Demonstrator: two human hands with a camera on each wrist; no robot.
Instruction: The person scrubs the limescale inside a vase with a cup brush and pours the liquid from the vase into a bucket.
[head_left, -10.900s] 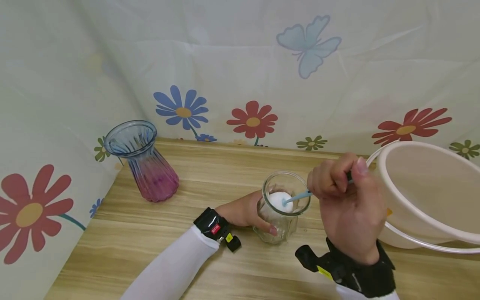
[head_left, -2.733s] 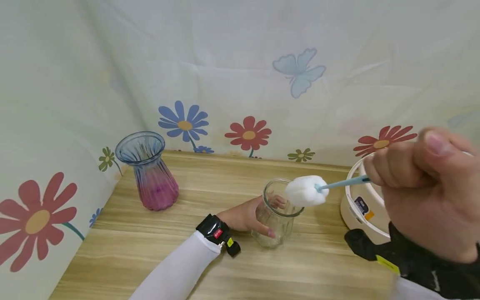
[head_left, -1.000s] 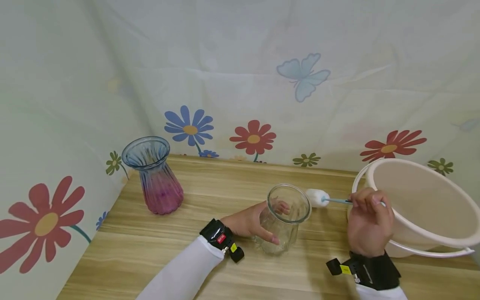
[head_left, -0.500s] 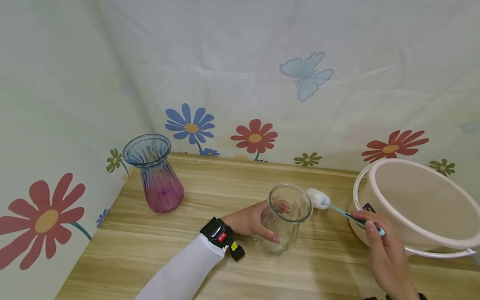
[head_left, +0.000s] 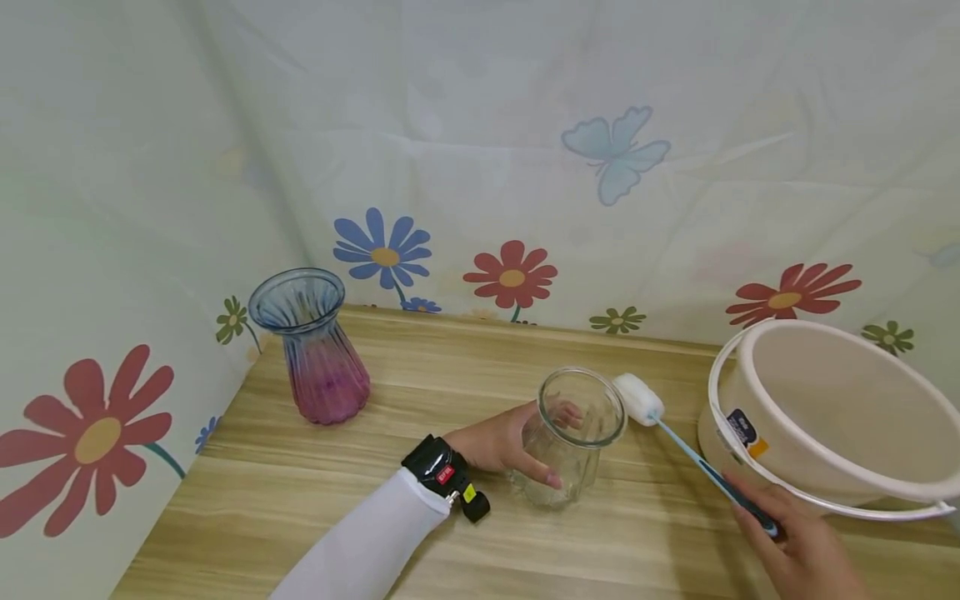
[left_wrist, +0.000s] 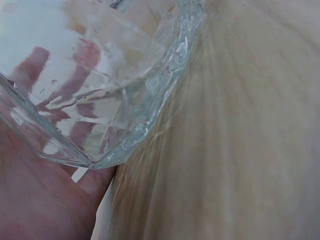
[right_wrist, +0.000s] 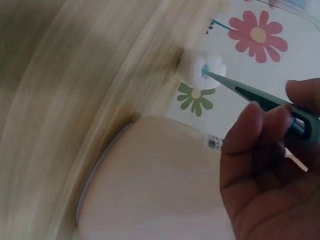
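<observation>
My left hand (head_left: 495, 442) grips the clear glass jar (head_left: 579, 468), which stands upright in the middle of the table. In the left wrist view, its fingers show through the faceted glass (left_wrist: 135, 90). My right hand (head_left: 806, 546) pinches the dark grip end of a blue-handled sponge bottle brush (head_left: 688, 450), fingers and thumb on either side of the handle (right_wrist: 270, 102). The brush's white sponge head (head_left: 639, 399) is low over the table, just right of the jar's rim. It points away from me, its handle slanting back toward my right hand beside the bucket.
A cream bucket (head_left: 862, 467) with its white bail handle lowered stands at the right, close to my right hand. At the left is a ribbed blue-to-pink glass vase (head_left: 322, 367). A flower-printed sheet (head_left: 450, 167) hangs behind the wood-grain table (head_left: 420, 350).
Earliest, the sponge head was inside the jar; it then came out over the rim and down to the right. My right hand has since moved down toward me. The left keeps its hold.
</observation>
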